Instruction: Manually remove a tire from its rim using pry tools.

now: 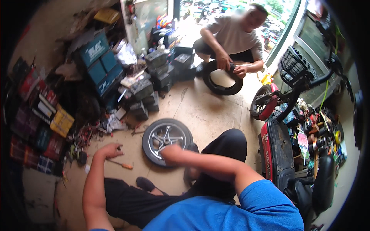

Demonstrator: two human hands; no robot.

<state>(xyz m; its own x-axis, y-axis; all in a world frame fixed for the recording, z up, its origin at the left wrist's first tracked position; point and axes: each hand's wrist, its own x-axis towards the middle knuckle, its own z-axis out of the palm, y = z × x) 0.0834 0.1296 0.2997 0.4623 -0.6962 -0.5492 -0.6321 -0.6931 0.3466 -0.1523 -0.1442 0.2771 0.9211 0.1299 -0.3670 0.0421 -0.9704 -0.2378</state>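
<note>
Wheel (166, 141) lying flat on floor (208, 117)

Right hand (172, 154) is blurring over the wheel's near edge; can't tell its grip. Left hand (111, 151) is hovering near an orange-handled tool (126, 166), fingers loosely curled, hold unclear. Bracing with it would probably help.

Holds right hand (172, 154), blurred, over the near side of a star-spoked wheel (166, 141); curls left hand (112, 151) near an orange-handled screwdriver (126, 166). Faces, beyond the right hand, a crouching person (237, 40) gripping a loose black tyre (224, 91).
</note>
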